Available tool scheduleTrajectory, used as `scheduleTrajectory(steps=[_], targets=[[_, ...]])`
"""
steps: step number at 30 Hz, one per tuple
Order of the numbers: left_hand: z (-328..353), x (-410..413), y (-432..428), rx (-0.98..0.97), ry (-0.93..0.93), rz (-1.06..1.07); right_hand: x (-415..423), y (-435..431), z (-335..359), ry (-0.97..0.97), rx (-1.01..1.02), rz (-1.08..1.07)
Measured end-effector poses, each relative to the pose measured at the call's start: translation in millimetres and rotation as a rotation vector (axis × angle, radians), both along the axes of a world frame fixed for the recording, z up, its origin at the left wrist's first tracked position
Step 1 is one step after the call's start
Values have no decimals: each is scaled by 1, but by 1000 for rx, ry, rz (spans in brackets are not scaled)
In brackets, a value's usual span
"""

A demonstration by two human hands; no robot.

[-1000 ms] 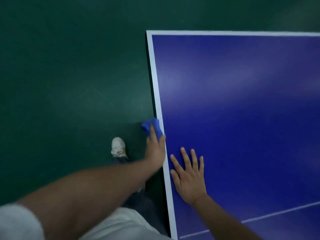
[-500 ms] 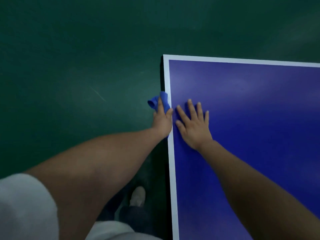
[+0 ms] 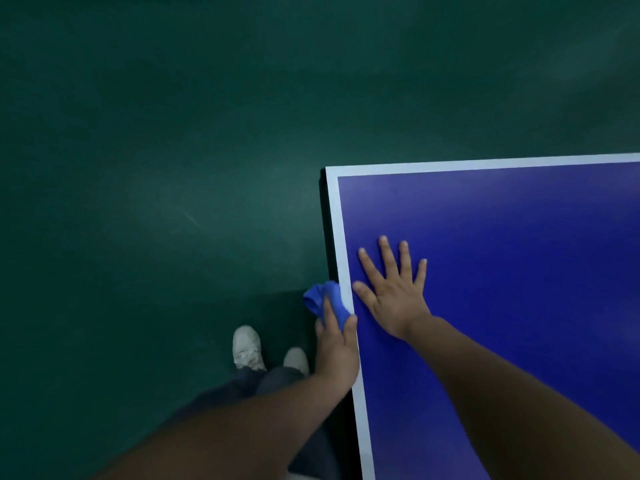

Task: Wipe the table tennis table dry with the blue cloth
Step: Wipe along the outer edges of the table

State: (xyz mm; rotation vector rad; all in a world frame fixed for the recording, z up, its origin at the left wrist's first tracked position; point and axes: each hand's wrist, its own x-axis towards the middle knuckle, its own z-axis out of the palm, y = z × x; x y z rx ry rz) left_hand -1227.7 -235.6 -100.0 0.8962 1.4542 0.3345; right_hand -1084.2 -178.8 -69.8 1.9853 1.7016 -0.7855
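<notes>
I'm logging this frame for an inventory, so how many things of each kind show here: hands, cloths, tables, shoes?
Hands: 2 (left hand, right hand)
Cloths: 1 (blue cloth)
Tables: 1 (table tennis table)
Shoes: 2 (white shoe, other white shoe)
Total: 6

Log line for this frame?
left hand: grips crumpled blue cloth at white edge line | right hand: flat on blue table tennis table | wiping edge
</notes>
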Motion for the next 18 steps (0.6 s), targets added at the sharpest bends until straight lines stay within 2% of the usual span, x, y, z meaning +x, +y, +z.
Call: scheduleTrajectory(steps=[6,10,13,16,18], targets=[[0,19,112,89,73,13,0,-1,0,-5,18,0],[-7,34,201,146,55,95,0,-8,-5,-48,111,-5],[-5,39,216,134,92,133,-3,-11,-7,-59,202,-39],[-4,29,197,52,106,45,-1,-10,-8,-29,337,-45],[-6,20,191,-18,91,-13,-2,-10,-11,-33,359,-36]])
